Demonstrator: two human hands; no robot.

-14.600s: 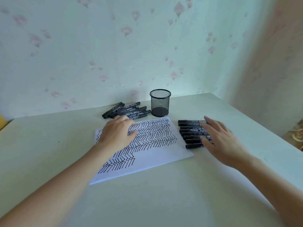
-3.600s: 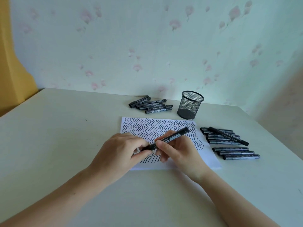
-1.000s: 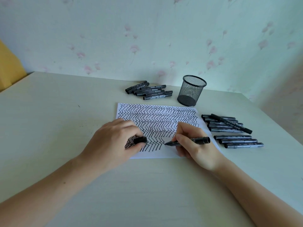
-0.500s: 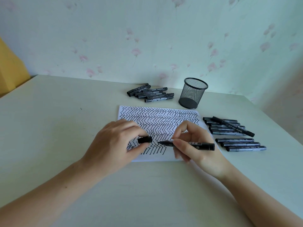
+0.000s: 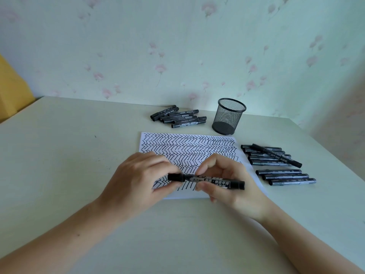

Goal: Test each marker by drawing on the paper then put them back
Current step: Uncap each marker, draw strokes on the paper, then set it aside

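Note:
A black marker [image 5: 215,181] lies level in the air just above the near edge of the white paper [image 5: 187,149], which is covered in rows of black chevron strokes. My right hand [image 5: 227,184] pinches the marker's barrel. My left hand [image 5: 138,182] pinches the black cap [image 5: 175,177], which sits on the marker's left end. One pile of several black markers [image 5: 178,119] lies behind the paper. Another row of several markers [image 5: 274,162] lies to the paper's right, with one marker laid slantwise across it.
A black mesh pen cup [image 5: 229,116] stands upright behind the paper's far right corner, nothing showing inside it. The pale table [image 5: 69,155] meets the flowered wall at the back; its right edge runs close past the right-hand markers. Something yellow [image 5: 11,91] stands at far left.
One second ago the marker's tip was on the paper with the cap apart in my left hand. Since then the marker lifted and the cap came together with its tip end.

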